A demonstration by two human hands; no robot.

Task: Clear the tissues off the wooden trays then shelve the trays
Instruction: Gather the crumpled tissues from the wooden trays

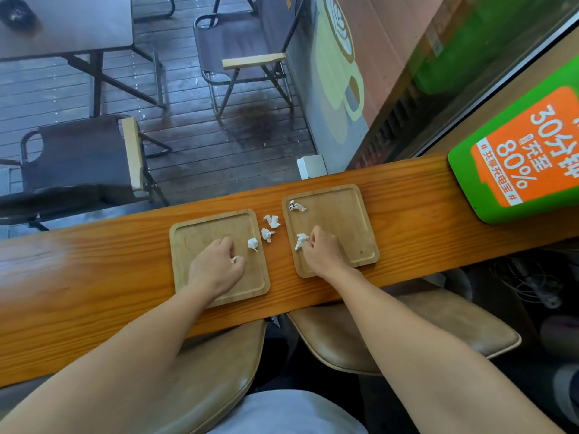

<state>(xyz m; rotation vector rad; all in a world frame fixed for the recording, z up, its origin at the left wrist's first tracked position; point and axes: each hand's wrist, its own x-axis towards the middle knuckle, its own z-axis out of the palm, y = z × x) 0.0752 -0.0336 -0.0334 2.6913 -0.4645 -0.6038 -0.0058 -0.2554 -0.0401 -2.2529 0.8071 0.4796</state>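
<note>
Two square wooden trays lie side by side on a narrow wooden counter (407,195). My left hand (216,267) rests on the left tray (194,233), fingers closed around a small white tissue scrap (234,260). Another crumpled tissue (253,244) sits near that tray's right rim. My right hand (322,252) is on the right tray (347,214), pinching a crumpled tissue (301,240). One more tissue (296,206) lies at this tray's far left corner. Two tissues (272,220) (267,234) lie on the counter between the trays.
A green and orange box (526,151) stands at the counter's right end. Two tan stool seats (407,333) sit under the counter's near edge. Beyond the counter are folding chairs (244,57) and a dark table (62,23) on a plank deck.
</note>
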